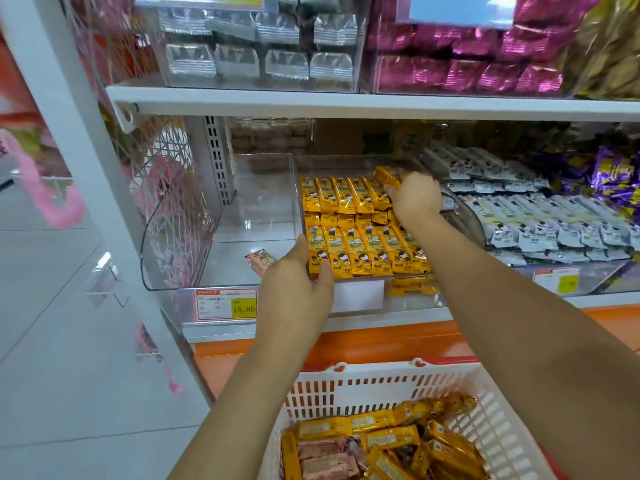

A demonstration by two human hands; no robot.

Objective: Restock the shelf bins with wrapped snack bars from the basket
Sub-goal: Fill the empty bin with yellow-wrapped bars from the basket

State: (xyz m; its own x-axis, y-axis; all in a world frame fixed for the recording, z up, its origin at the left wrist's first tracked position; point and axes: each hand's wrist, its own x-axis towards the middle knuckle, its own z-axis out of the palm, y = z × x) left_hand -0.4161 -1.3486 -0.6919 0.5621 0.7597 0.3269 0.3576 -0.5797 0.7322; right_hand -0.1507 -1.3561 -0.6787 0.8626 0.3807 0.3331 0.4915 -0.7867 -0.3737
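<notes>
Yellow wrapped snack bars point(360, 247) lie in rows inside a clear shelf bin point(467, 216) on the lower shelf. My right hand point(414, 197) reaches over the back row and grips one yellow bar point(386, 176) at the bin's rear. My left hand point(294, 285) rests on the bin's front left corner, thumb and fingers around the front bars' edge. Below, a white and red basket point(363, 389) holds more yellow bars point(391, 436) and some pink bars point(325, 455).
The clear bin on the left point(180, 244) holds one pink bar point(260, 260). Grey-wrapped bars point(540, 220) fill the bin to the right, purple packs point(609, 174) beyond. Price tags point(227, 304) line the shelf edge. The upper shelf point(346, 100) carries silver and magenta packs.
</notes>
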